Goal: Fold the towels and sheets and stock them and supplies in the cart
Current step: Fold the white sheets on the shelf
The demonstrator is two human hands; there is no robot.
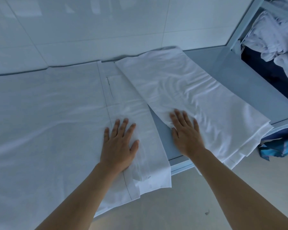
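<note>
Time to press two white sheets flat. Best done slowly: push out from the middle to the edges, keep the edges lined up, chase out every wrinkle before the next fold. No tugging, or the layers slide apart.

Left hand (119, 145) lying flat on the folded sheet (140, 146) in the middle, fingers straight and spread, gripping nothing, only pressing down. Right hand (185, 133) also flat, fingers straight, resting on the near corner of the wrinkly sheet (198, 97) just to the right. No grip closed on anything.

Both sheets on the grey surface (239, 77), with a strip of it bare between them. Big flat sheet (40, 122) spread out to the left. Heap of unfolded white cloth (276, 35) up at the right, waiting. Blue cloth (276, 148) below the surface's right edge.
</note>
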